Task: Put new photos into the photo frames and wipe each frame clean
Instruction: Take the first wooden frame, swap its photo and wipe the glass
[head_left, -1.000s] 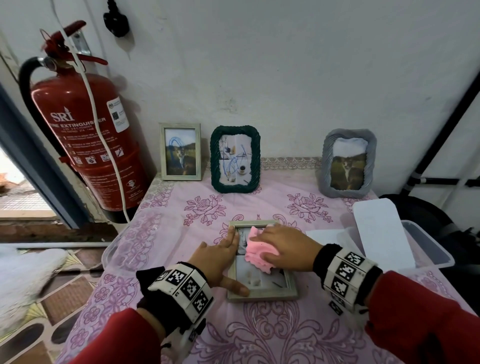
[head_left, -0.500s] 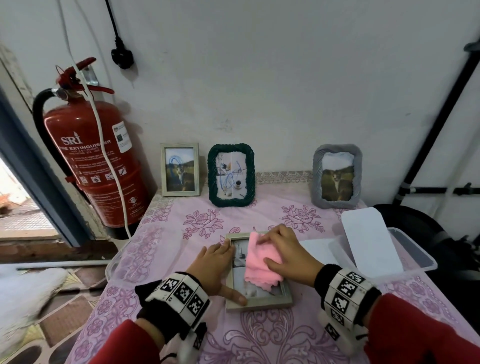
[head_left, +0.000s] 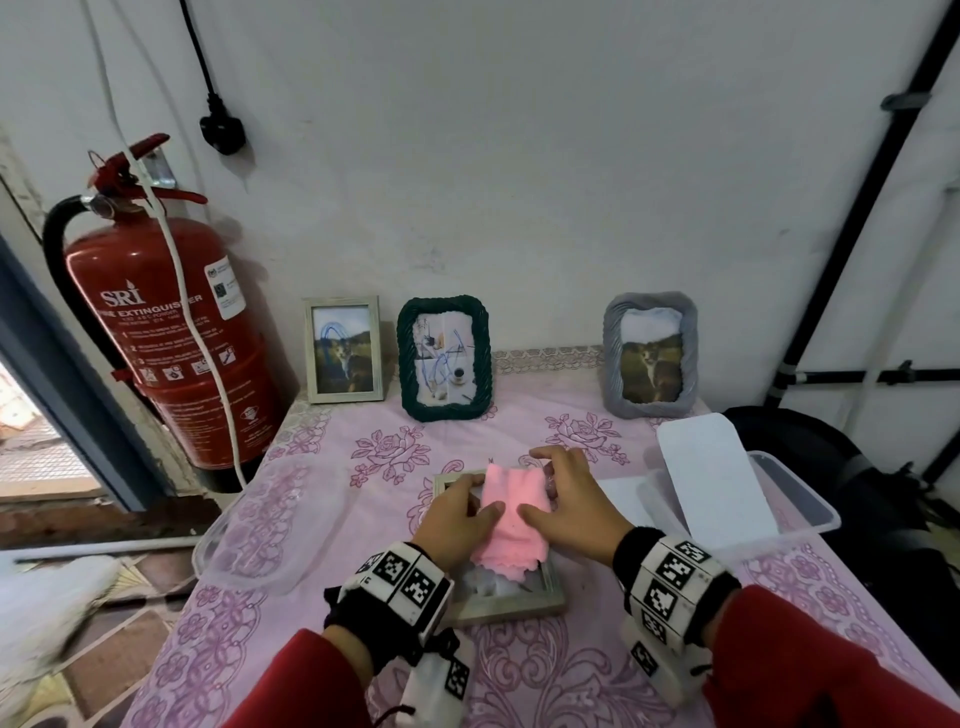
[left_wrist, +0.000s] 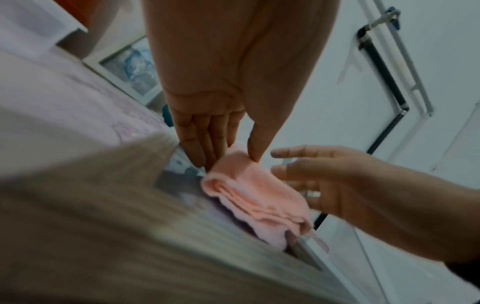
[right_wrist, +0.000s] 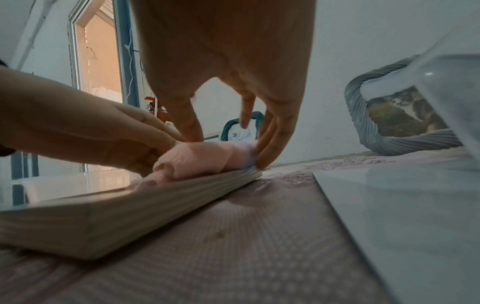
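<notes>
A pale wooden photo frame (head_left: 506, 603) lies flat on the pink flowered tablecloth (head_left: 545, 670), with a pink cloth (head_left: 511, 519) spread along its glass. My left hand (head_left: 457, 512) rests straight-fingered on the frame's left part, its thumb on the cloth (left_wrist: 249, 185). My right hand (head_left: 569, 499) holds the cloth's right side, bunched between thumb and fingers (right_wrist: 270, 144) in the right wrist view (right_wrist: 202, 158). Standing at the wall are a light wooden frame (head_left: 344, 349), a green rope frame (head_left: 444, 358) and a grey frame (head_left: 650, 356), each with a photo.
A clear plastic tub (head_left: 795, 499) with a white sheet (head_left: 711, 478) leaning in it stands at the right. A clear lid (head_left: 270, 525) lies at the table's left edge. A red fire extinguisher (head_left: 171, 332) stands beside the table's left.
My left hand slid right from the frame's edge, its thumb now on the cloth. My right hand shifted to the cloth's right side. The cloth lies spread out longer.
</notes>
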